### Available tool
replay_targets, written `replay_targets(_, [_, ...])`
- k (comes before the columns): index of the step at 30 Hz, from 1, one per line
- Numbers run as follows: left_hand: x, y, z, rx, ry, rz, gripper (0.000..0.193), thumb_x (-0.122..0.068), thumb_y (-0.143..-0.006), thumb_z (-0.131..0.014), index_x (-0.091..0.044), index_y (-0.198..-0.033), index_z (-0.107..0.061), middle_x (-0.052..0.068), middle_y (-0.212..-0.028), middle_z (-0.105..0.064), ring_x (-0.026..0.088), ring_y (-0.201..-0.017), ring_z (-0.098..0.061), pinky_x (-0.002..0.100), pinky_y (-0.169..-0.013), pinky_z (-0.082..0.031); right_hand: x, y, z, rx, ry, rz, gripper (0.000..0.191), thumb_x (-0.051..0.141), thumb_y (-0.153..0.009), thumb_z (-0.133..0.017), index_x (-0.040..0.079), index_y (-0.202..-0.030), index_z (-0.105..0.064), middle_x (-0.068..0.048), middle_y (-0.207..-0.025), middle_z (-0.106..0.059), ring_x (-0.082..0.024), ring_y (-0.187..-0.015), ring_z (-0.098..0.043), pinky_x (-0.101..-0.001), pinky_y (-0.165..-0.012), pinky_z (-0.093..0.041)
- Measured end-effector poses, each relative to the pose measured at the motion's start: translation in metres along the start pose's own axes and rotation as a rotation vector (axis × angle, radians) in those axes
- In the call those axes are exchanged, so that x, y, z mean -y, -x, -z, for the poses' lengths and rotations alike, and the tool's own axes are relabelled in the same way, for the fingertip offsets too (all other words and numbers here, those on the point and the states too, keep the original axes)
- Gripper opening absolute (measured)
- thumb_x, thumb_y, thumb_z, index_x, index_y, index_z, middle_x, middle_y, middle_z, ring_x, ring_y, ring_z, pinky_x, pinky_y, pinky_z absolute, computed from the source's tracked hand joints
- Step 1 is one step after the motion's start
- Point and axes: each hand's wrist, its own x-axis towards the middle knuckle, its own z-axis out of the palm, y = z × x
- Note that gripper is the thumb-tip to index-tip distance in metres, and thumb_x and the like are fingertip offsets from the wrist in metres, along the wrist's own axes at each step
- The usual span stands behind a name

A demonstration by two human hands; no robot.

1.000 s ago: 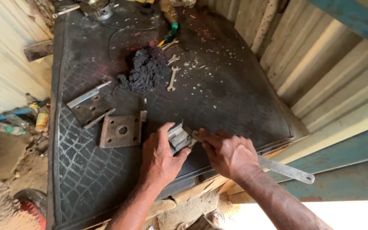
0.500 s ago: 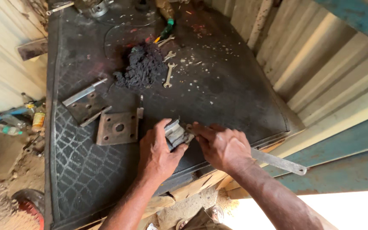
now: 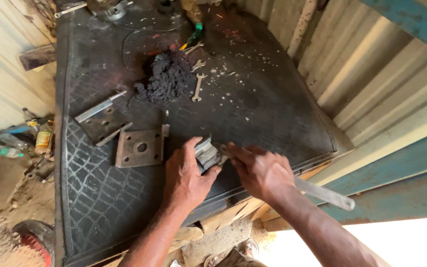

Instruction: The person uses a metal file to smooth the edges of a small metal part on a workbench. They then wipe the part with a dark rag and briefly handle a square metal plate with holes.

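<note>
On mat, both hands (image 3: 189, 175) unmoved

Single head view, steep downward look, close over black rubber-topped workbench (image 3: 253, 113)

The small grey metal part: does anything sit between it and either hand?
Nothing visible does. The left hand already grips the small grey metal part, and the right hand has fingertips at its edge.
</note>
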Motion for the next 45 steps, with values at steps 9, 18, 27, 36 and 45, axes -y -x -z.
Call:
replay_targets(9, [0.0,0.001,0.0,-0.006,-0.024,-0.006,0.076,-0.022,-0.07,-0.088,-0.01,-0.134,-0.048,0.02,-0.117,-0.065,0.043,-0.108,-0.059,0.054,-0.094,-0.044,-0.019,0.031,-0.013,-0.115,-0.192,-0.009,0.037,0.023,-0.098,-0.055,0.03,-0.134,-0.061,-0.001,-0.117,-0.076,-0.024,-0.099,-0.077,-0.0405,-0.087,-0.06])
replay_targets(18, [0.0,0.001,0.0,-0.018,-0.033,-0.037,0.075,-0.022,-0.072,-0.088,-0.01,-0.134,-0.047,0.02,-0.118,-0.065,0.043,-0.109,-0.059,0.054,-0.094,-0.044,-0.001,0.025,-0.019,0.018,-0.117,-0.151,0.044,0.022,-0.098,-0.056,0.021,-0.141,-0.059,-0.012,-0.119,-0.071,-0.027,-0.087,-0.076,-0.0405,-0.075,-0.063])
replay_targets(27, [0.001,0.001,0.001,-0.055,-0.02,-0.074,0.076,-0.021,-0.07,-0.089,-0.008,-0.133,-0.048,0.02,-0.117,-0.066,0.043,-0.108,-0.061,0.053,-0.092,-0.046,0.006,0.013,-0.029,-0.112,-0.106,0.008,0.038,0.017,-0.093,-0.061,0.015,-0.13,-0.065,-0.014,-0.105,-0.075,-0.036,-0.079,-0.074,-0.047,-0.066,-0.06])
replay_targets(36, [0.002,0.0,-0.001,-0.063,-0.027,-0.072,0.076,-0.023,-0.069,-0.09,-0.009,-0.131,-0.049,0.019,-0.111,-0.066,0.043,-0.103,-0.061,0.054,-0.088,-0.046,0.01,0.011,-0.026,-0.185,-0.123,0.163,0.039,0.011,-0.089,-0.063,0.007,-0.127,-0.066,-0.017,-0.103,-0.075,-0.035,-0.077,-0.075,-0.045,-0.065,-0.061])
replay_targets(45, [0.0,0.001,-0.001,-0.079,-0.03,-0.099,0.075,-0.021,-0.069,-0.091,-0.008,-0.13,-0.049,0.019,-0.112,-0.066,0.043,-0.103,-0.062,0.054,-0.087,-0.046,0.017,-0.018,-0.011,-0.116,-0.181,0.124,0.037,0.01,-0.089,-0.062,0.014,-0.125,-0.07,-0.017,-0.1,-0.076,-0.035,-0.08,-0.076,-0.0455,-0.07,-0.062])
